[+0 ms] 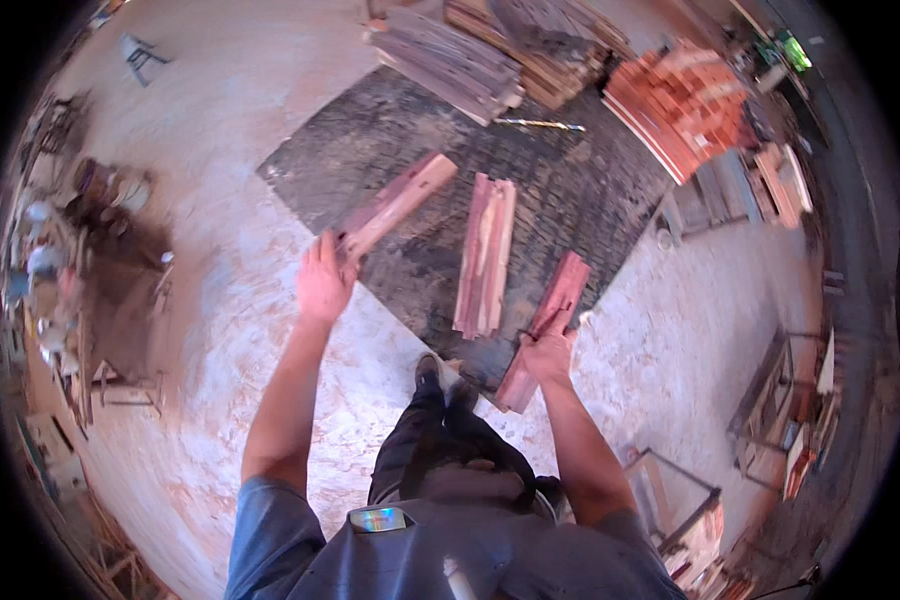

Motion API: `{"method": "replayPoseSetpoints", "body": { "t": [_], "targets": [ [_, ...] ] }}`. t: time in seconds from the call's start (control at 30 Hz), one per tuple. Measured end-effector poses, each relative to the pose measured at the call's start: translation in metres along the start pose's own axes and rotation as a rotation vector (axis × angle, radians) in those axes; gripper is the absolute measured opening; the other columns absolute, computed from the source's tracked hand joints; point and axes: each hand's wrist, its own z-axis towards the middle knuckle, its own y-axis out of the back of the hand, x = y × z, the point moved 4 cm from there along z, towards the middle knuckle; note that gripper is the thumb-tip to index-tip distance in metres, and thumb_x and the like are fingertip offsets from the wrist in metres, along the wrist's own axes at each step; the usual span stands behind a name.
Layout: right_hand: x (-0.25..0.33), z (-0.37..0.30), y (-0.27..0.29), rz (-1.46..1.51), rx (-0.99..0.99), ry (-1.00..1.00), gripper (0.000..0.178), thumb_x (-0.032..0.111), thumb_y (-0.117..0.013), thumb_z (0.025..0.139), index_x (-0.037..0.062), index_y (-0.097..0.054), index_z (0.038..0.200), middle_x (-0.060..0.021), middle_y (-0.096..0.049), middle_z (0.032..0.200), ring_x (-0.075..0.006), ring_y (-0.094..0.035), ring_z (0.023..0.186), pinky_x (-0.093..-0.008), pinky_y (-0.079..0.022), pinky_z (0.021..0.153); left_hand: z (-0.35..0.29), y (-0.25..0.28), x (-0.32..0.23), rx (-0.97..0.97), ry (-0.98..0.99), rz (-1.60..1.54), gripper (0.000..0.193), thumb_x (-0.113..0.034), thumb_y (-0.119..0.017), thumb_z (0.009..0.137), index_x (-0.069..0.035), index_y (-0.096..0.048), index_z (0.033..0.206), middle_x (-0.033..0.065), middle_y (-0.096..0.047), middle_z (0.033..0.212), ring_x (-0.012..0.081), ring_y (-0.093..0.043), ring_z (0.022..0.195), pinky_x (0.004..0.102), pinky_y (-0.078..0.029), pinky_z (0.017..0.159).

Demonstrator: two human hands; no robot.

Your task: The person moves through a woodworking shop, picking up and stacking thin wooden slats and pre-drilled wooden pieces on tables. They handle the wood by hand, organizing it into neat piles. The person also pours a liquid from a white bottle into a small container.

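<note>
With twelve o'clock straight ahead of the shoes (427, 368), the right hand (548, 355) is at three, closed round the reddish board (560, 297), which slants toward one o'clock over the near edge of the dark surface (560, 200). Just past twelve, the middle boards (484, 255) lie side by side in a narrow group, apart from both held pieces. At ten, the left hand (325, 283) grasps the near end of the pinkish board (398, 202), which points up toward one; whether either board is lifted clear I cannot tell. Farther out, toward one, lies a thin striped rod (540, 125). Beyond it are the greyish stack (445, 62) at twelve, the brown stack (545, 75) nearer one, and the orange-red pile (680, 105) between one and two. I judge the work early on: only the small middle group looks laid out, both held boards await placing, and the far stacks seem largely unhandled.
</note>
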Motion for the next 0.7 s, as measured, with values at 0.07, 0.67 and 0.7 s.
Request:
{"method": "replayPoseSetpoints", "body": {
  "t": [0.07,0.67,0.7],
  "targets": [
    [-0.008,0.019,-0.002,-0.016,-0.003,0.091,0.11,0.024,-0.073,0.077,0.0025,0.007,0.149,-0.0418,-0.038,0.13,-0.0502,-0.049,0.117,-0.0422,-0.042,0.101,-0.058,-0.012,0.028,-0.013,0.097,-0.072,0.072,-0.029,-0.067,0.082,-0.002,-0.034,0.14,0.0218,-0.055,0.119,0.0396,-0.054,0.106,0.0482,-0.046,0.089],
    [0.036,-0.064,0.008,0.688,0.312,0.354,0.042,0.006,-0.055,0.093,-0.0024,-0.045,0.133,-0.0028,-0.056,0.089,-0.0102,-0.055,0.068,-0.024,-0.049,0.06,-0.383,0.046,0.079,0.686,1.136,-1.23,0.065,-0.048,-0.055,0.092,0.003,-0.049,0.132,0.0182,-0.06,0.122,0.0259,-0.057,0.111,0.0358,-0.046,0.093],
    [0.057,-0.08,-0.005,0.698,0.342,0.373,0.042,0.007,-0.055,0.093,-0.0021,-0.045,0.133,-0.0028,-0.056,0.088,-0.0093,-0.056,0.066,-0.023,-0.048,0.058,-0.348,0.072,0.089,0.591,1.067,-1.207,0.064,-0.043,-0.056,0.093,0.001,-0.044,0.138,0.017,-0.058,0.127,0.0232,-0.055,0.116,0.0356,-0.043,0.098]
  ]
}}
